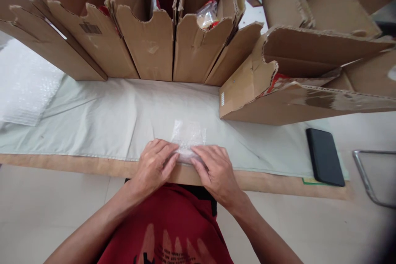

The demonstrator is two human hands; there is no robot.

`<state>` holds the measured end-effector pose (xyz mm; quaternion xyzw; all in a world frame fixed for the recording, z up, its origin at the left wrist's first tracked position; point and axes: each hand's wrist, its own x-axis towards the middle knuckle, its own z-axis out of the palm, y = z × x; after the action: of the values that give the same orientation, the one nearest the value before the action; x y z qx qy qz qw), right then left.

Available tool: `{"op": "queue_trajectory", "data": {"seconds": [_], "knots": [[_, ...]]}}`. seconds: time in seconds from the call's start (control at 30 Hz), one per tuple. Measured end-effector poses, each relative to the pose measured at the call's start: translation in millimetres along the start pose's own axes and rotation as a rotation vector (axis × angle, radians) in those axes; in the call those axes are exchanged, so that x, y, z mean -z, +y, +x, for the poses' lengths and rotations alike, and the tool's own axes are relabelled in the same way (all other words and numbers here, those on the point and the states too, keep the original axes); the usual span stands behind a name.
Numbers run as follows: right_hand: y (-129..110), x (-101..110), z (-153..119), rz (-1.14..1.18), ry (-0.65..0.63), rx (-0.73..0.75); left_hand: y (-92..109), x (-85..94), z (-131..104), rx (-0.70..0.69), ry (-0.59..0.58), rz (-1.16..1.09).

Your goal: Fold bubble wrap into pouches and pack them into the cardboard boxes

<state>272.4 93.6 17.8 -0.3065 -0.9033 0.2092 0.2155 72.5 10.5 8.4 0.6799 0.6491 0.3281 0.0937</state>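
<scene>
A small clear sheet of bubble wrap (188,132) lies at the front edge of the cloth-covered table, its near end rolled or folded over. My left hand (156,161) grips the left end of that roll between thumb and fingers. At the right end, my right hand (215,169) pinches it the same way. Both hands rest low against the table edge. Whether anything is wrapped inside the roll I cannot make out.
Several cut-open cardboard boxes (142,45) stand in a row at the back, some holding packets. Another box (241,86) lies angled at the right. A black phone (324,156) sits at the right front edge. Stacked bubble wrap sheets (26,82) lie at the left.
</scene>
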Motion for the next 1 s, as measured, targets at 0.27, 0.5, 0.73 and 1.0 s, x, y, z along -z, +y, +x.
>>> {"op": "queue_trajectory", "data": {"seconds": [0.27, 0.5, 0.73, 1.0], "knots": [[4.8, -11.6, 14.9, -0.148, -0.024, 0.098, -4.1, -6.0, 10.0, 0.289, 0.095, -0.102], [-15.5, -10.4, 5.5, 0.301, 0.070, -0.112, 30.8, 4.1, -22.1, 0.847, 0.023, -1.113], [-25.5, 1.6, -13.9, 0.334, 0.138, -0.242, 40.5, 2.0, -11.8, 0.857, -0.010, -1.250], [-13.6, 30.4, -8.5, 0.708, -0.039, -0.392, 56.5, -5.7, -16.8, 0.740, -0.362, -1.097]]}}
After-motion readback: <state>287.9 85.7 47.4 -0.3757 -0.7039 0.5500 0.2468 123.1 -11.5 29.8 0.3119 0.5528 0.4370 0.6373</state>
